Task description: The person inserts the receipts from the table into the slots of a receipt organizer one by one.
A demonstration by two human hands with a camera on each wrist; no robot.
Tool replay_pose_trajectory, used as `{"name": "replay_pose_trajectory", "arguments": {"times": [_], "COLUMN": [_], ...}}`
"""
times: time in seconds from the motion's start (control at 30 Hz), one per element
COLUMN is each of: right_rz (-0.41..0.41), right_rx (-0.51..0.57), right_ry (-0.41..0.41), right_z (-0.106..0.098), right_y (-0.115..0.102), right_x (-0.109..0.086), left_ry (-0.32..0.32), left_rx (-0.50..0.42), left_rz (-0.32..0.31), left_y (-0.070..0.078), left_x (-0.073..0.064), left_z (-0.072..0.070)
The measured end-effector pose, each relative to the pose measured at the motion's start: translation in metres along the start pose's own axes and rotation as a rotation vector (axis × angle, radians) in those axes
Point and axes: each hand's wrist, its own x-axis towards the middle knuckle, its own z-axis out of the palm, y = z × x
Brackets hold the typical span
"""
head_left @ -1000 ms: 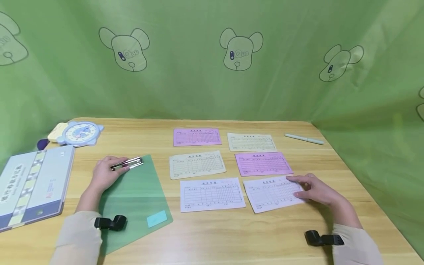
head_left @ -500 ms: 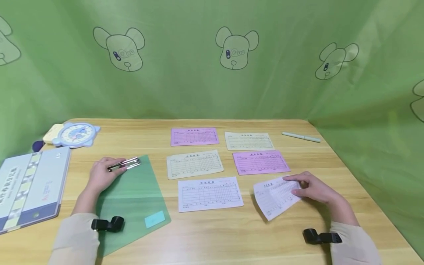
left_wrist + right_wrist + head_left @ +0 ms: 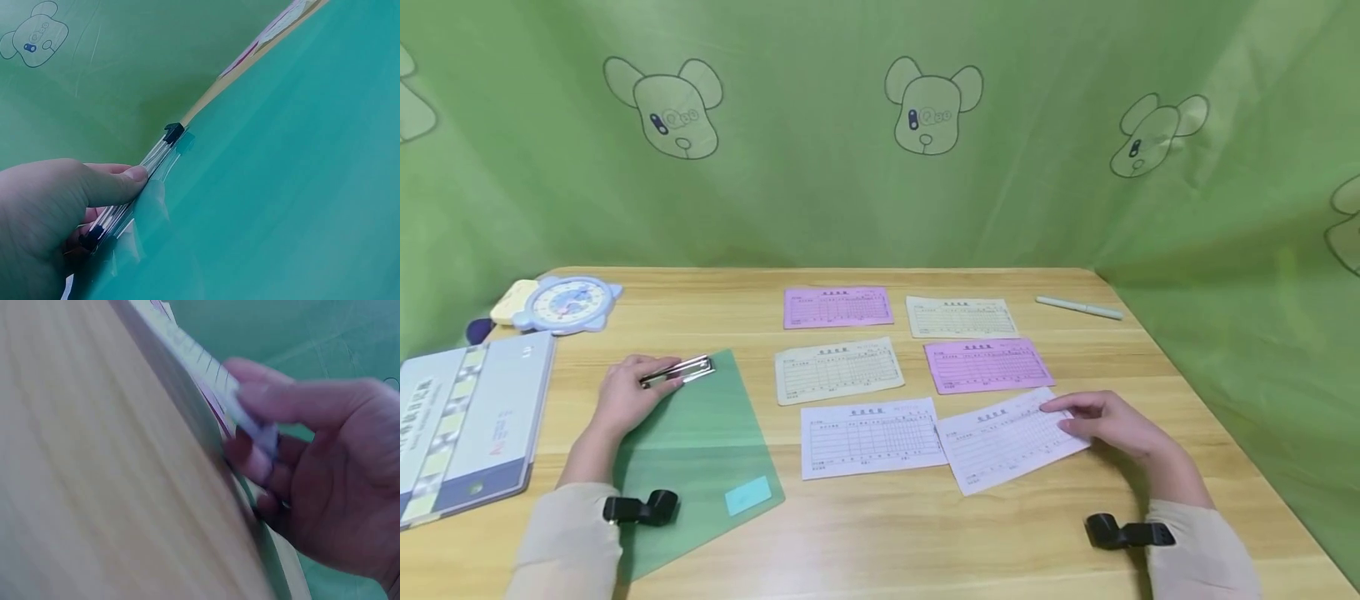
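My left hand grips the metal clip at the top of a green translucent clipboard. In the left wrist view, the thumb lies over that clip. A pale blue label sits at the board's lower right corner. With thumb and fingers, my right hand pinches the right end of a white printed form slip. The slip's left corner comes up to or slightly over another white slip; contact there cannot be told. The right wrist view shows the pinched slip edge-on and blurred.
Behind lie two pink slips and two cream slips. A capped pen rests at the back right. At left are a binder and a blue toy clock. A green curtain encloses the table.
The white slip under my right hand bent up and shifted, then flattened out, now turned more askew and nearer the other white slip. My left hand keeps its hold on the clip.
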Motion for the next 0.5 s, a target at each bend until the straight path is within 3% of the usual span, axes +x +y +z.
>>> {"name": "replay_pose_trajectory", "arguments": {"times": [0.07, 0.27, 0.5], "right_rz": [0.011, 0.0, -0.137], "right_rx": [0.056, 0.043, 0.075], "right_ry": [-0.038, -0.07, -0.03], "right_z": [-0.001, -0.004, -0.016], "right_y": [-0.003, -0.013, -0.036], "right_x": [0.001, -0.002, -0.005], "left_ry": [0.002, 0.0, -0.01], "left_rx": [0.009, 0.033, 0.049], "left_rz": [0.0, 0.016, 0.034], "left_y": [0.0, -0.001, 0.002], "left_x": [-0.001, 0.003, 0.01], "left_z": [-0.001, -0.001, -0.002]}}
